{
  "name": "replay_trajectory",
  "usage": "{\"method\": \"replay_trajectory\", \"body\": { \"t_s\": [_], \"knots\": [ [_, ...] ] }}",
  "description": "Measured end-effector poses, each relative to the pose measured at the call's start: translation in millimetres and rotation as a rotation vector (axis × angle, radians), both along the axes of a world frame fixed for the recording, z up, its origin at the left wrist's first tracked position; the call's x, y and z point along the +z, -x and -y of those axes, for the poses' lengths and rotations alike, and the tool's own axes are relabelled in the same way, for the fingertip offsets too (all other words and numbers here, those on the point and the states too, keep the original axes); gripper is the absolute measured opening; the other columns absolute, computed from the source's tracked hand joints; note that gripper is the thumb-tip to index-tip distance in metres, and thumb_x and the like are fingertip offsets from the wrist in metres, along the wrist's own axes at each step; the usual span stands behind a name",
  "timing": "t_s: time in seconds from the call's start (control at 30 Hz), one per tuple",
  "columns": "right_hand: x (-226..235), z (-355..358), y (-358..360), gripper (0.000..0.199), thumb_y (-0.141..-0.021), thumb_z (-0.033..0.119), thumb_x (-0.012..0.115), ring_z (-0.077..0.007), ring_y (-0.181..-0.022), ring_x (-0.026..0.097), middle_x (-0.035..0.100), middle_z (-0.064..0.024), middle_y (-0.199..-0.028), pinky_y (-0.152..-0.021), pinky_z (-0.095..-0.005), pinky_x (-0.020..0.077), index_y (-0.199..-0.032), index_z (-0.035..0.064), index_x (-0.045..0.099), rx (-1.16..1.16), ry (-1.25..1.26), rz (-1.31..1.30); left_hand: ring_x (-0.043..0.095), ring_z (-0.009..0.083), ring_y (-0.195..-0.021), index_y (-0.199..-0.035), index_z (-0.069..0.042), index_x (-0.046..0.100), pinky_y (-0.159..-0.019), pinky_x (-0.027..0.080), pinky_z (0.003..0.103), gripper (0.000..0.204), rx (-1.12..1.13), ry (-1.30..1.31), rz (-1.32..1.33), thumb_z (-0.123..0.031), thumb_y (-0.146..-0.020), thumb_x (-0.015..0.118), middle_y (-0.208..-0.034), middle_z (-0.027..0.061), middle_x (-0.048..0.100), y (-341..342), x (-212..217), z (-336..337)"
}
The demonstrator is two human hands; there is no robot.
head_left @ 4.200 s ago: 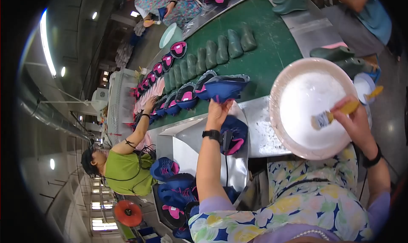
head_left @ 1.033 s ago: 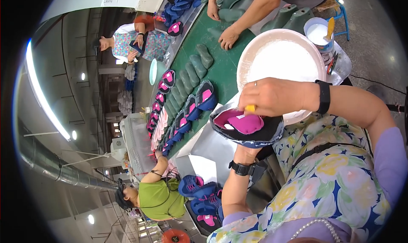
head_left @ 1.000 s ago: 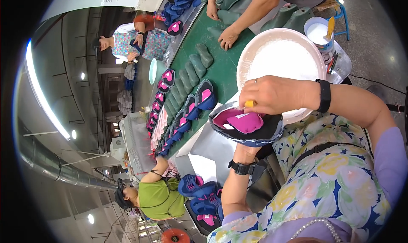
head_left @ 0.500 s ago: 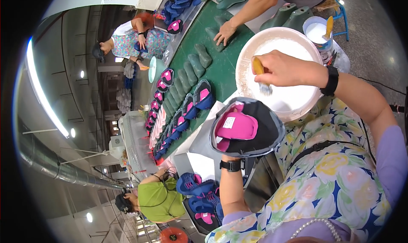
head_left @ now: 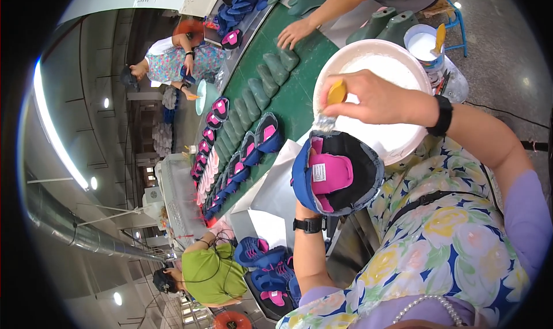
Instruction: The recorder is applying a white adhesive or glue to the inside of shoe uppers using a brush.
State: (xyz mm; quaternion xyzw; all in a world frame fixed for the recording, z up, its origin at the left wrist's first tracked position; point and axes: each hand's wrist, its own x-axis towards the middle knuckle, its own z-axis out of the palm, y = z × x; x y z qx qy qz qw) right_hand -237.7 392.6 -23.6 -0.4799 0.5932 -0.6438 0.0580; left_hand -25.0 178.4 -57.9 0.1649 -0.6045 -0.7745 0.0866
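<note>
My right hand [head_left: 374,96] is closed around a yellow-handled brush [head_left: 336,93]. Its bristles meet the top edge of a blue shoe upper [head_left: 299,176], which has a black inside and a bright pink tongue with a white label. From beneath, my left hand [head_left: 302,210] supports this upper; most of its fingers are hidden behind it. Just beyond the upper stands a wide pale-pink tub [head_left: 344,56] of white liquid, partly covered by my right hand.
Green shoe lasts [head_left: 253,93] and blue uppers [head_left: 268,138] line a green work surface [head_left: 314,70]. A co-worker's hand [head_left: 296,32] hovers at or touches that surface. Right of the tub, a small bucket [head_left: 410,38] holds white liquid and another brush [head_left: 440,38]. More uppers [head_left: 268,268] lie at lower left.
The brush has moved left from over the tub to the upper's edge. The upper has tilted, showing more of its blue outside. The co-worker's hand and the row of lasts have shifted left.
</note>
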Motion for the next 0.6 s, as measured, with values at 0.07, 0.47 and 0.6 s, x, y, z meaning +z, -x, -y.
{"method": "replay_trajectory", "body": {
  "t_s": [0.07,0.47,0.6],
  "knots": [
    [-2,3,-5,0.016,-0.091,0.017,0.067,-0.0290,-0.083,0.067,0.069,-0.0113,-0.091,-0.075,-0.0362,0.0504,-0.097,0.0043,0.061,0.064,0.011,0.010,0.055,0.0242,-0.128,-0.146,-0.003,0.043,-0.102,0.052,0.041,0.054,0.068,0.092,-0.051,-0.028,-0.100,0.054,-0.143,0.0117,0.053,1,-5,6],
    [-9,-8,-14,0.018,-0.090,0.020,0.067,-0.0310,-0.077,0.066,0.067,-0.0136,-0.085,-0.073,-0.0370,0.0500,-0.097,0.0049,0.061,0.030,0.084,-0.067,0.055,0.0276,-0.126,-0.146,-0.003,0.041,-0.103,0.049,0.043,0.057,0.286,0.554,-0.261,-0.031,-0.099,0.057,-0.144,0.0119,0.048,-23,-24,36],
    [-20,-20,-18,0.016,-0.090,0.018,0.068,-0.0257,-0.075,0.067,0.068,-0.0114,-0.083,-0.072,-0.0345,0.0507,-0.097,0.0046,0.062,0.100,-0.165,-0.051,0.051,0.0276,-0.129,-0.148,-0.003,0.038,-0.105,0.048,0.042,0.059,0.410,0.876,-0.312,-0.031,-0.099,0.056,-0.148,0.0131,0.045,-31,-33,57]
  ]
}}
